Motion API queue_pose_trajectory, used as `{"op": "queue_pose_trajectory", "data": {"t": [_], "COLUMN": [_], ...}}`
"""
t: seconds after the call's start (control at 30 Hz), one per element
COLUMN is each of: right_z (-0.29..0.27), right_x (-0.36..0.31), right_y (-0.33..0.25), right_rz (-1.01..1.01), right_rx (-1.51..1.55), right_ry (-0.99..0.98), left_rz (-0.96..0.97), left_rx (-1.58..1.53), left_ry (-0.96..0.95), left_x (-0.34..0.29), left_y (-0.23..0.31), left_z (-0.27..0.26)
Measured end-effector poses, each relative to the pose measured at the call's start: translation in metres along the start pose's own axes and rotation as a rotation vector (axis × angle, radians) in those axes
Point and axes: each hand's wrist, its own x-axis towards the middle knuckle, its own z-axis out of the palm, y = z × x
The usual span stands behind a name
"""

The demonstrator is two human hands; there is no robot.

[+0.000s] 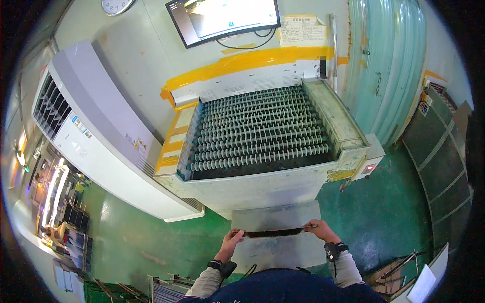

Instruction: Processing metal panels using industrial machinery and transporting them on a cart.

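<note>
Dark brown thin panel (275, 233), seen nearly edge-on, is held raised before the near edge of a metal trough (252, 183). Its left end is pinched by the thumb and fingers of the left hand (232, 243); its right end is gripped by the right hand (322, 231). A dark device (335, 251) is strapped to the right wrist, and a similar one is worn on the left.

The trough is filled by parallel rows of pale disc rollers (260, 131), between which its dark interior is only partly disclosed; its depth cannot be judged. Yellow tape (252, 59) is run above its far edge and along its left edge. A control box (368, 167) is mounted at its near right corner.

The panel's broad faces are hard to make out. Part of a grey sheet (275, 257) below is covered by it. A screen (227, 22) and a clock (117, 5) are cut off above.
</note>
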Motion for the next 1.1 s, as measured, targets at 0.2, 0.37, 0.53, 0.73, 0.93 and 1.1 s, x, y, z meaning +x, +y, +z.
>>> {"op": "queue_pose_trajectory", "data": {"t": [0.2,0.37,0.53,0.73,0.93,1.1], "right_z": [-0.001,-0.001,-0.003,-0.004,-0.006,-0.007], "right_x": [0.002,0.006,0.014,0.013,0.018,0.023], "right_y": [0.006,0.008,0.026,0.012,0.006,0.010], "right_rz": [-0.010,0.012,-0.057,-0.015,-0.030,0.013], "right_rx": [-0.001,-0.050,-0.117,-0.121,-0.172,-0.116], "right_ry": [0.000,0.005,0.002,0.003,-0.002,-0.003], "left_rz": [0.002,0.003,-0.009,0.005,-0.004,-0.009], "left_rx": [0.019,0.001,-0.002,-0.047,-0.029,-0.030], "left_ry": [-0.016,0.019,0.012,0.039,0.044,0.043], "left_x": [0.002,0.008,0.012,0.012,0.018,0.020], "left_y": [0.000,-0.009,-0.008,-0.002,-0.001,0.002], "left_z": [0.000,-0.005,-0.003,0.002,-0.002,0.000]}}
